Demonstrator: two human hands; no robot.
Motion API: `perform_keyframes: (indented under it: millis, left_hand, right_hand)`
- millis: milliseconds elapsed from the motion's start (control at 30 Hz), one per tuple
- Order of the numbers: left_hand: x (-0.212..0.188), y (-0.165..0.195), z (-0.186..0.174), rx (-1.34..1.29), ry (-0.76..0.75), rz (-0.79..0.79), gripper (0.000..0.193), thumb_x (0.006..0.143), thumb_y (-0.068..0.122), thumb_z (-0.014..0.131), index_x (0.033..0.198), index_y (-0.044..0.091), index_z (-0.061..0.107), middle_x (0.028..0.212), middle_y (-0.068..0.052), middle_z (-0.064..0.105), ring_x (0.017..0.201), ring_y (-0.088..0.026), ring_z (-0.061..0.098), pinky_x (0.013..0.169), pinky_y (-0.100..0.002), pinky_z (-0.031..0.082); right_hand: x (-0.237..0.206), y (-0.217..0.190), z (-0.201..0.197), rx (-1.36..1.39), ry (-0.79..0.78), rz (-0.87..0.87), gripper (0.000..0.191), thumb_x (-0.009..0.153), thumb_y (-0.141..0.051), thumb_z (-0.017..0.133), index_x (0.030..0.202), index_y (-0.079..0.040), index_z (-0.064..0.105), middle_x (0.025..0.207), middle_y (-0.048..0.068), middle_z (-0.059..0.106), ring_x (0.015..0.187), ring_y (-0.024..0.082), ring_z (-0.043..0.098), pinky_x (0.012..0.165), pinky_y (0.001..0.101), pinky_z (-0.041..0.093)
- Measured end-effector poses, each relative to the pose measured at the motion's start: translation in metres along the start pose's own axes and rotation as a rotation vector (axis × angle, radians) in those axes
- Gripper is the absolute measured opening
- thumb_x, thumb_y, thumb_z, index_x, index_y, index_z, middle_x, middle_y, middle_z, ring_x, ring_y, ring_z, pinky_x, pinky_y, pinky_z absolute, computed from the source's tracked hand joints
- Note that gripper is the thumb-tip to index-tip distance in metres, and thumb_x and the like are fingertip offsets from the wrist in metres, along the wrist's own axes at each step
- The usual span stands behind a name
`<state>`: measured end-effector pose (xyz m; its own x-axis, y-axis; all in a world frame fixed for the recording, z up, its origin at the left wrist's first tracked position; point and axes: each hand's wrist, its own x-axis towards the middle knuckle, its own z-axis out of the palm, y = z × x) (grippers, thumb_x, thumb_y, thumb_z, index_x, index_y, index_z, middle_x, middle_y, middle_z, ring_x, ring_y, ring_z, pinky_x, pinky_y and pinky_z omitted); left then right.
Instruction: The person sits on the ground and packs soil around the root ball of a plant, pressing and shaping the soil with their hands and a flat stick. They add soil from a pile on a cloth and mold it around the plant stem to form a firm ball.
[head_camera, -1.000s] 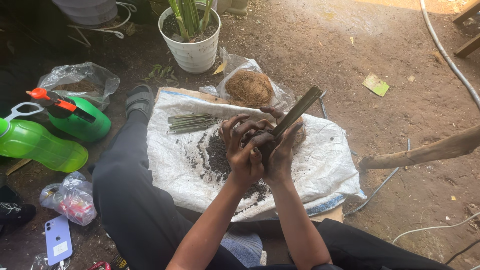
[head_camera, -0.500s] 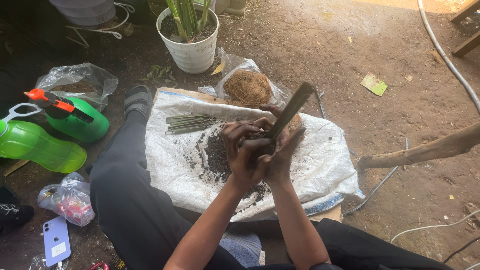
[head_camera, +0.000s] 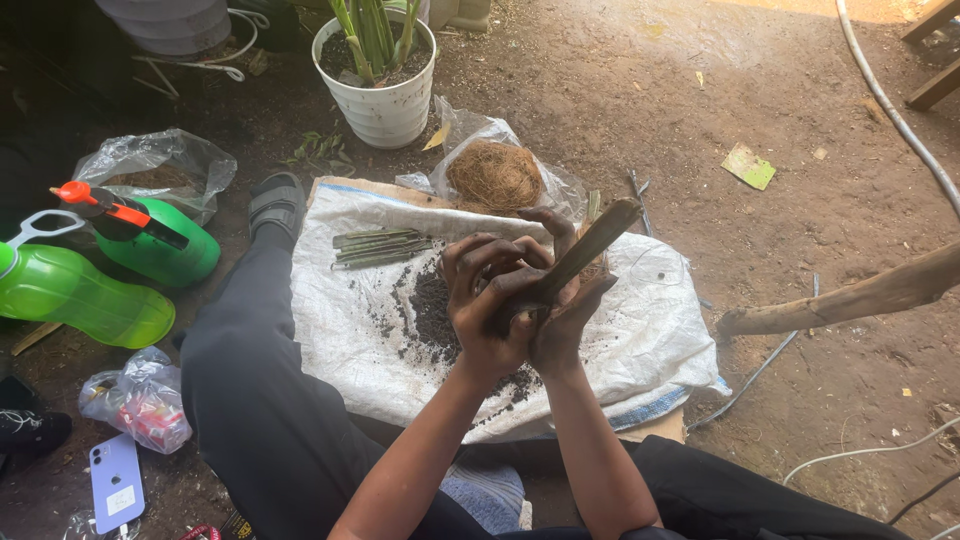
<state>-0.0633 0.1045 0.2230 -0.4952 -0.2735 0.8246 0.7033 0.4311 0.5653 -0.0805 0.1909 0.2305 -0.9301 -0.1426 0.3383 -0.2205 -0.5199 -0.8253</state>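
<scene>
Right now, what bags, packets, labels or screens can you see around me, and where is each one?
Clear plastic bag, crumpled, far left above the green sprayer.
Clear bag of brown fibre, top centre beside the white pot.
Small clear bag, red and white contents, lower left.
Phone, lilac, back up with a pale sticker, bottom left.
White woven sack, spread flat under the hands.

Clear bag (head_camera: 138, 402) beside lilac phone (head_camera: 116, 483)

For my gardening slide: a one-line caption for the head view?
Both hands clasp a green stalk over soil on a white sack.
</scene>
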Motion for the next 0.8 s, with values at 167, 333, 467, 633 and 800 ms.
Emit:
perform_keyframes:
  millis: [167,333,467,633,800]
  left_hand:
    - [-0.002,-0.007,0.001,-0.008,-0.010,0.000,0.048,0.106,0.054,0.049,0.098,0.014,0.074,0.118,-0.008,0.067,0.127,-0.034,0.057,0.111,-0.052,0.041]
    - [-0.006,-0.013,0.006,-0.099,0.032,-0.088,0.053,0.109,0.055,0.046,0.097,0.011,0.072,0.117,-0.009,0.066,0.125,-0.032,0.058,0.111,-0.050,0.046]
    - [-0.008,-0.015,0.007,-0.193,0.118,-0.185,0.060,0.110,0.060,0.041,0.101,0.009,0.071,0.121,-0.011,0.064,0.122,-0.028,0.060,0.109,-0.046,0.049]
    - [-0.005,-0.011,0.001,-0.200,0.111,-0.191,0.064,0.111,0.060,0.039,0.104,0.004,0.070,0.122,-0.013,0.064,0.123,-0.029,0.060,0.110,-0.045,0.047]
    - [0.001,-0.008,-0.004,-0.207,0.069,-0.199,0.067,0.111,0.061,0.038,0.107,0.003,0.071,0.124,-0.014,0.065,0.124,-0.029,0.061,0.110,-0.045,0.048]
  right_hand:
    - [-0.001,0.003,0.000,-0.018,0.030,0.032,0.112,0.087,-0.094,0.025,0.152,-0.003,0.038,0.103,0.010,0.057,0.095,0.016,0.059,0.084,0.0277,0.049]
    - [0.001,0.009,-0.005,0.117,0.001,0.051,0.095,0.097,-0.082,0.034,0.150,-0.003,0.038,0.109,0.008,0.056,0.103,0.016,0.060,0.090,0.0291,0.052]
    - [0.000,0.013,-0.003,0.047,0.021,0.114,0.065,0.106,-0.054,0.047,0.149,-0.007,0.033,0.117,0.007,0.055,0.109,0.014,0.058,0.091,0.0299,0.052]
    - [-0.007,0.021,0.000,0.039,-0.056,-0.039,0.054,0.112,-0.032,0.045,0.158,-0.009,0.028,0.124,0.008,0.054,0.117,0.014,0.057,0.102,0.0295,0.050]
    - [-0.006,0.022,-0.002,0.030,-0.074,-0.027,0.057,0.113,-0.023,0.046,0.163,-0.011,0.021,0.129,0.013,0.055,0.116,0.016,0.057,0.100,0.0305,0.049]
